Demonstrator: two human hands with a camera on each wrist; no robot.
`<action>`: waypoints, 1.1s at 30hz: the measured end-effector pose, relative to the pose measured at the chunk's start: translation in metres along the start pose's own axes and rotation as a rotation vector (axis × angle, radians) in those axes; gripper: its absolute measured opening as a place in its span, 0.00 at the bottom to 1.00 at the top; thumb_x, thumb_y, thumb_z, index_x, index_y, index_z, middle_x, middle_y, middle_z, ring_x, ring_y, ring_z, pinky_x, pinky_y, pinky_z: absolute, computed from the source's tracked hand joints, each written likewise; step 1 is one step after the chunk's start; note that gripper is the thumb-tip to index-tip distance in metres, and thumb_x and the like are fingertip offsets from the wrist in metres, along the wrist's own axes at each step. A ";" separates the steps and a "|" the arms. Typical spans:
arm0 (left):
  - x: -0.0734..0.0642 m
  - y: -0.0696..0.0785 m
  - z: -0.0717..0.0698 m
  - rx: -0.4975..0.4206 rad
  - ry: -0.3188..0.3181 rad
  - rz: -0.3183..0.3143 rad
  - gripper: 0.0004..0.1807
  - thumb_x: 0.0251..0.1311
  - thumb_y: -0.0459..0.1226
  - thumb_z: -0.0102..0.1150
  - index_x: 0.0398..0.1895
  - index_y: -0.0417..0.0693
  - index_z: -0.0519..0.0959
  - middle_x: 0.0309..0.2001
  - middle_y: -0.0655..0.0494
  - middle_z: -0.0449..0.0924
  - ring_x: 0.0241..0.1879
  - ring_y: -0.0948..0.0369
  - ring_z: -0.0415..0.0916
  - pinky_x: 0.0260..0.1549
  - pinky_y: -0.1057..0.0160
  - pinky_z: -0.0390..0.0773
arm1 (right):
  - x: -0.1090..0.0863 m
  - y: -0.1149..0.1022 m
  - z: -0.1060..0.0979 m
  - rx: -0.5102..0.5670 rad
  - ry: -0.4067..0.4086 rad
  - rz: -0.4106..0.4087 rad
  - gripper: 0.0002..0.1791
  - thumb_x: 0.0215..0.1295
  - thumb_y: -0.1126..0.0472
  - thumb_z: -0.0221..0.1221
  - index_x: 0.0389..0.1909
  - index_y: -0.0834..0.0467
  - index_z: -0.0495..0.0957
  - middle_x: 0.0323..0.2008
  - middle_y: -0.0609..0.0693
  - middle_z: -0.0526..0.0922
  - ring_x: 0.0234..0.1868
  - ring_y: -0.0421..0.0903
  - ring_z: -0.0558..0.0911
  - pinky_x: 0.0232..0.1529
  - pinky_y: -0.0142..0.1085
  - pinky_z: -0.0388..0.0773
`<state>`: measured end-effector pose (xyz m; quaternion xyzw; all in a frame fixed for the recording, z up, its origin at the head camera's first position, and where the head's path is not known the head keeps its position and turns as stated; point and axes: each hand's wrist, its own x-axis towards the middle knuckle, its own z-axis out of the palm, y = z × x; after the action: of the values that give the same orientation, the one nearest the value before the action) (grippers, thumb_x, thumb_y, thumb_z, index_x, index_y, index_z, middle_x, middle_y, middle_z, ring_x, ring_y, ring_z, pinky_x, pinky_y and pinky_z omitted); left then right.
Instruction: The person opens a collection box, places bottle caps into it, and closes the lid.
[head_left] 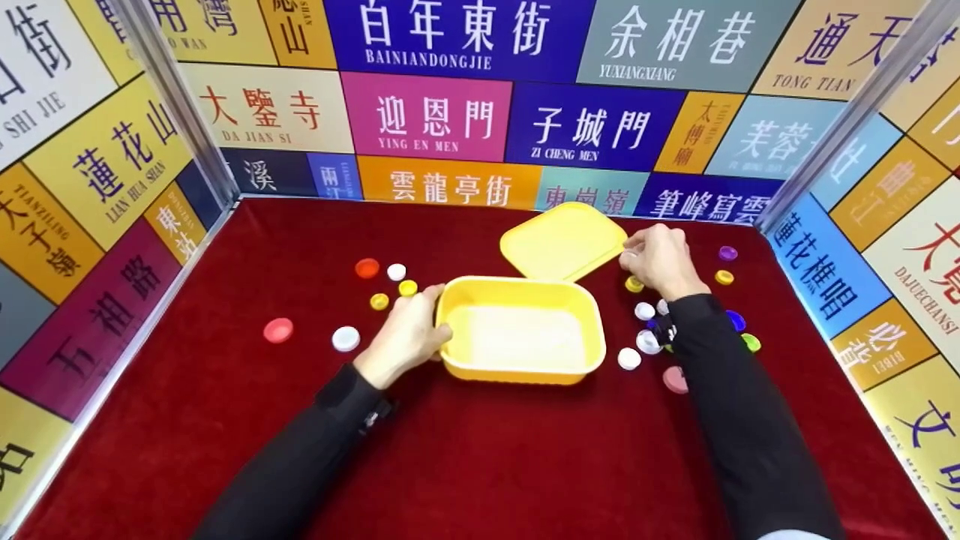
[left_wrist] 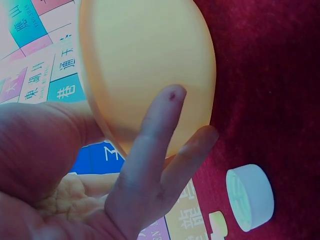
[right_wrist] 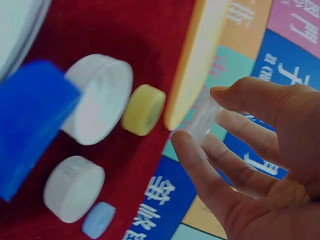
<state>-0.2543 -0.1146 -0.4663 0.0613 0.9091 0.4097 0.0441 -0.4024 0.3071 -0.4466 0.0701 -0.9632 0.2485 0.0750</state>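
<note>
A yellow plastic box (head_left: 521,373) sits in the middle of the red cloth, its inside bare. My left hand (head_left: 405,330) grips its left wall, thumb over the rim; in the left wrist view fingers (left_wrist: 160,120) lie along the outer wall. Behind the box rests its yellow lid (head_left: 562,240). At the lid's right corner, my right hand (head_left: 664,259) pinches a small translucent bottle cap (right_wrist: 204,119) between thumb and fingertip, clear in the right wrist view. Just below that hand lies a yellow cap (right_wrist: 143,110), beside a larger white cap (right_wrist: 102,100).
Left of the box lie several caps, among them a red cap (head_left: 367,268), a pink cap (head_left: 278,330) and a white cap (head_left: 346,339). More caps cluster under the right forearm, with a purple cap (head_left: 727,253) farther right. Printed panels (head_left: 427,112) wall the table's back and sides.
</note>
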 end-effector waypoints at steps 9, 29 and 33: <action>0.000 -0.001 0.000 0.000 0.002 -0.005 0.40 0.75 0.29 0.65 0.89 0.34 0.67 0.75 0.29 0.82 0.39 0.48 0.96 0.28 0.60 0.93 | -0.022 -0.042 -0.008 0.056 0.012 -0.132 0.19 0.75 0.63 0.67 0.61 0.64 0.93 0.47 0.61 0.98 0.36 0.54 0.92 0.39 0.32 0.84; 0.001 0.000 0.003 -0.009 0.003 -0.025 0.40 0.74 0.28 0.66 0.89 0.37 0.70 0.74 0.31 0.84 0.44 0.46 0.97 0.27 0.60 0.93 | -0.091 -0.128 0.030 -0.002 -0.174 -0.527 0.13 0.67 0.66 0.77 0.51 0.65 0.95 0.45 0.61 0.97 0.44 0.60 0.91 0.49 0.53 0.90; 0.001 0.000 0.002 -0.006 0.007 -0.017 0.40 0.74 0.28 0.65 0.89 0.37 0.69 0.74 0.31 0.83 0.44 0.45 0.97 0.27 0.60 0.93 | -0.100 -0.132 0.040 -0.049 -0.237 -0.600 0.13 0.65 0.68 0.78 0.50 0.67 0.94 0.45 0.61 0.97 0.46 0.62 0.92 0.52 0.57 0.91</action>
<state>-0.2550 -0.1123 -0.4677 0.0520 0.9086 0.4121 0.0445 -0.2863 0.1827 -0.4375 0.3774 -0.9073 0.1822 0.0338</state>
